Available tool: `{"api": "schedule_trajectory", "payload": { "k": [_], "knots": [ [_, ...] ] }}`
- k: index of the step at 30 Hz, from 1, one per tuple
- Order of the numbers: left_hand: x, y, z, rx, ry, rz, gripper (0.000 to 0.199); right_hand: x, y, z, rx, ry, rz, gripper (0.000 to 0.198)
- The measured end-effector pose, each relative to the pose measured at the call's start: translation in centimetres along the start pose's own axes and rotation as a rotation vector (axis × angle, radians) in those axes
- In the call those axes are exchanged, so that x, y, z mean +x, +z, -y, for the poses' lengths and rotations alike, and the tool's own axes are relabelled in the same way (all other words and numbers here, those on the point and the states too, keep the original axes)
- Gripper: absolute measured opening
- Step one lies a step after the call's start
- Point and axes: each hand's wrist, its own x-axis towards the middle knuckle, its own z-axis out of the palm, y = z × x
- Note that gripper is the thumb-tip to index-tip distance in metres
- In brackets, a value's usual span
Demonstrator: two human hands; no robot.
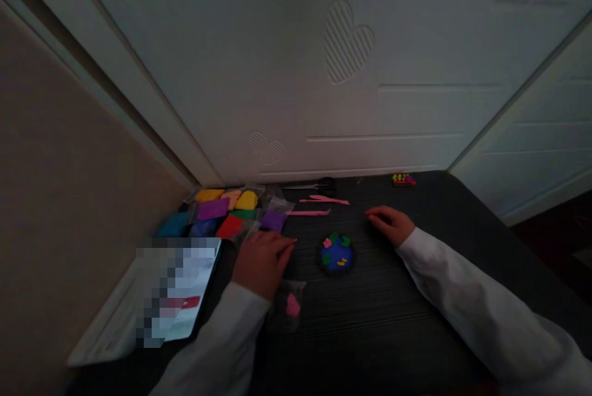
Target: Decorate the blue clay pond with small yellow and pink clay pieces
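Observation:
A round clay pond [337, 254] lies on the dark table between my hands. It has a blue middle, a dark rim, green leaf shapes, a pink flower and small yellow pieces. My left hand [263, 263] hovers left of it, thumb and forefinger tips together; a tiny pale spot shows there, too small to name. To the pond's upper right, my right hand [392, 224] has its thumb and finger tips pressed together, and whatever is between them is hidden. Just below my left hand is a clear bag with pink clay [293, 305].
Bagged coloured clay [213, 209] is piled at the back left, beside a lit tablet [185, 291]. Pink modelling tools [324, 200] and dark-handled scissors [326, 186] lie behind the pond. A small colourful clay piece [403, 180] sits by the white panel [296, 75].

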Motion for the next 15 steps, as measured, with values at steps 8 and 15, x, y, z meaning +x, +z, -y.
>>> {"api": "schedule_trajectory", "payload": {
  "k": [8,15],
  "knots": [
    [2.8,3.0,1.6,0.020,-0.024,0.116,0.022,-0.3,0.1,-0.3,0.060,0.036,-0.049,0.027],
    [2.2,1.8,0.8,-0.019,-0.034,0.116,0.021,-0.4,-0.1,-0.1,0.055,0.030,-0.042,0.025]
  ]
}}
